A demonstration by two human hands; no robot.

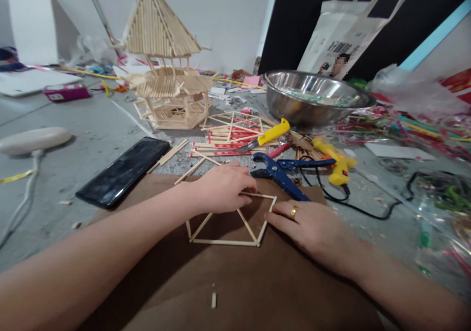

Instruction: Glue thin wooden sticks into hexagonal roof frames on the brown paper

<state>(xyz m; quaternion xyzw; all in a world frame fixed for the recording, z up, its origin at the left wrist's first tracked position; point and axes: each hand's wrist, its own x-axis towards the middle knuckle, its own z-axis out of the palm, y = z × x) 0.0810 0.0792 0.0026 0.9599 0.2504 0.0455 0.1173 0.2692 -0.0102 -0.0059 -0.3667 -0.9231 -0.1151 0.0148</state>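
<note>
On a brown sheet [198, 277] lies a flat frame of pale wooden sticks [225, 242], with diagonal sticks running inside its outline. My left hand [226, 189] reaches over the frame's far side, its fingers bent together at a stick there; the hand covers part of the frame. At the right side, my right hand [305, 223], with a ring on one finger, has its fingertips closed against the frame's edge near the corner. A short stick offcut [214, 299] lies closer to me.
Behind stands a stick-built pavilion model [165, 86]. Blue cutters [279, 174], a yellow knife [274, 132], a yellow glue gun [336, 164] and red-wrapped sticks [217, 149] lie beyond my hands. A phone [125, 171] rests left; a metal bowl [294, 100] stands back right.
</note>
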